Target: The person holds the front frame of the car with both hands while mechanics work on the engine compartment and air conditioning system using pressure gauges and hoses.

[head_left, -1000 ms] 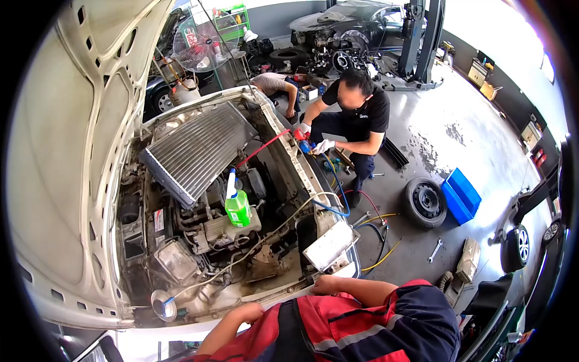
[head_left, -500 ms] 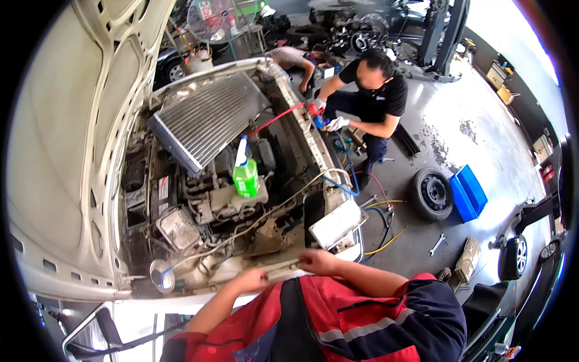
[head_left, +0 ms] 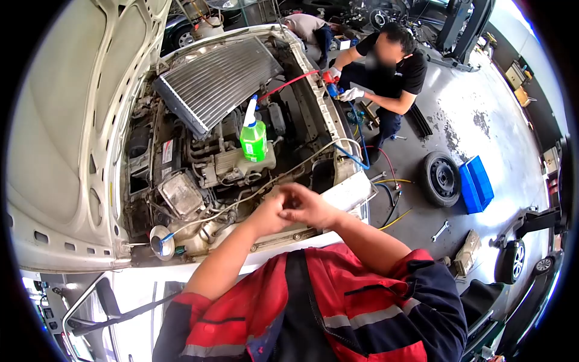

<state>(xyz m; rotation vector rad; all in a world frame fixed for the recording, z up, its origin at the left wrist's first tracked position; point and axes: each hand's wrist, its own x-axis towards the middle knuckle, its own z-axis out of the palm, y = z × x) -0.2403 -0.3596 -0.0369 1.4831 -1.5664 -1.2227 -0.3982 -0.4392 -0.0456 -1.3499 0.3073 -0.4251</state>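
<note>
My left hand (head_left: 266, 216) and my right hand (head_left: 312, 206) meet above the front edge of an open engine bay. The fingers of my right hand are curled over those of my left hand, which are mostly hidden. Whether anything small lies between them I cannot make out. Just beyond stands a spray bottle (head_left: 253, 140) of bright green liquid, upright on the engine (head_left: 226, 166). A beige hose (head_left: 274, 179) runs across the bay behind my hands. To the right of them lies a pale box-shaped part (head_left: 348, 192).
A radiator (head_left: 220, 81) rests tilted across the bay, under the raised hood (head_left: 54, 133). A co-worker (head_left: 392, 75) in white gloves crouches at right with a red-and-blue tool (head_left: 332, 84). On the floor are a wheel (head_left: 440, 179), a blue bin (head_left: 476, 184) and a wrench (head_left: 440, 231).
Both my hands have risen from the bay's front edge and come together, touching. The view has shifted, so the bottle and engine appear higher in it.
</note>
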